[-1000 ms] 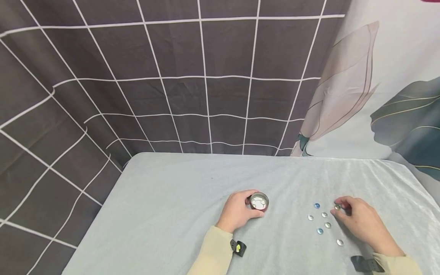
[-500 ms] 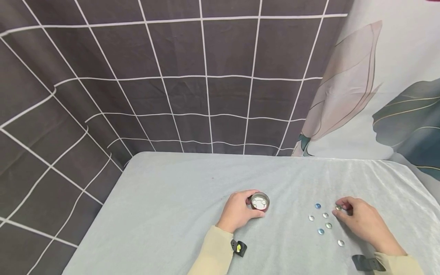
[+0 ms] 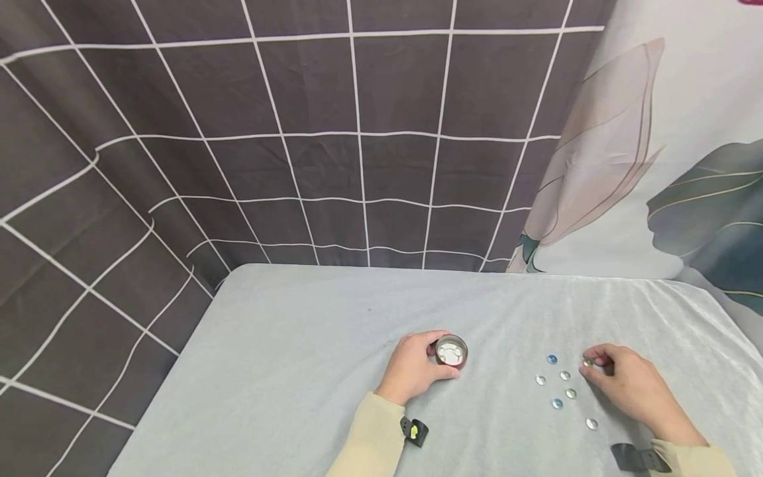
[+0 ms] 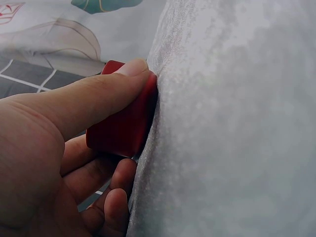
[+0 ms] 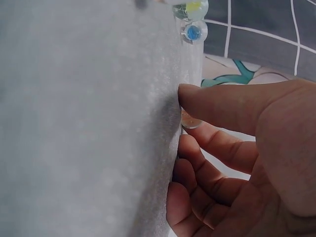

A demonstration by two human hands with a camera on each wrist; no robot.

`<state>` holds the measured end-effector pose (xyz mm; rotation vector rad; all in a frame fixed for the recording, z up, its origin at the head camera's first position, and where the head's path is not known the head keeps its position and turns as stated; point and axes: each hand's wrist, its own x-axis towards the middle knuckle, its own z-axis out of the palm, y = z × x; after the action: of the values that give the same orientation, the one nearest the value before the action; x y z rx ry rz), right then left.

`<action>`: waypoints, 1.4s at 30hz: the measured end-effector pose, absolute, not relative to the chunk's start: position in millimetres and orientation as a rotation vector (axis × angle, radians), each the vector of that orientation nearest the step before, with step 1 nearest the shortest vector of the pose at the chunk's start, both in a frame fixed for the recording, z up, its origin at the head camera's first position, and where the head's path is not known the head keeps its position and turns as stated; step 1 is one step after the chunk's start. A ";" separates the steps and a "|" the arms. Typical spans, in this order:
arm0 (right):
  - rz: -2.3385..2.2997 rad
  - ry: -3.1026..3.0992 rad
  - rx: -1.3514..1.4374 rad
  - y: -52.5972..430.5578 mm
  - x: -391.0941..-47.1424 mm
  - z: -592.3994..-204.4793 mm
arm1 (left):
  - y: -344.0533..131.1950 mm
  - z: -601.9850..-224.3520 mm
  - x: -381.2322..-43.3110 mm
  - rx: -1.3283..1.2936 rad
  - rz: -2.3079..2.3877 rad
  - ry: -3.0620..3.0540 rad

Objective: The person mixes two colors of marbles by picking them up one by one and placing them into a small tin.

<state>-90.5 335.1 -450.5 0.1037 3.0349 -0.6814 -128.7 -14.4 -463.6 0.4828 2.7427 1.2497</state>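
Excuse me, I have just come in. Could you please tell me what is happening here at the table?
A person is handling small glass pieces. The left hand holds a small, round red container on the pale cloth. The right hand pinches one glass piece between thumb and forefinger. Six loose pieces, blue, greenish and clear, lie on the cloth between the two hands.

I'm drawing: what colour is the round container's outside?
Dark red; the round container shows best in the left wrist view.
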 end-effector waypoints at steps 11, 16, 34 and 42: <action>-0.677 3.008 0.145 334.7 -90.5 -452.1 | -14.3 -465.5 -128.6 0.487 1.245 2.750; -0.673 2.994 0.152 333.7 -91.2 -451.4 | -14.9 -465.7 -128.3 0.492 1.239 2.759; -0.664 3.030 0.131 333.3 -90.2 -451.2 | -14.6 -465.5 -128.6 0.488 1.248 2.751; -0.670 3.045 0.131 331.1 -90.3 -447.7 | -14.3 -464.8 -128.0 0.489 1.245 2.755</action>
<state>-90.3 331.1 -447.7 0.1308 3.0449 -0.6699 -128.0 -14.3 -464.8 0.4890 2.7553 1.2449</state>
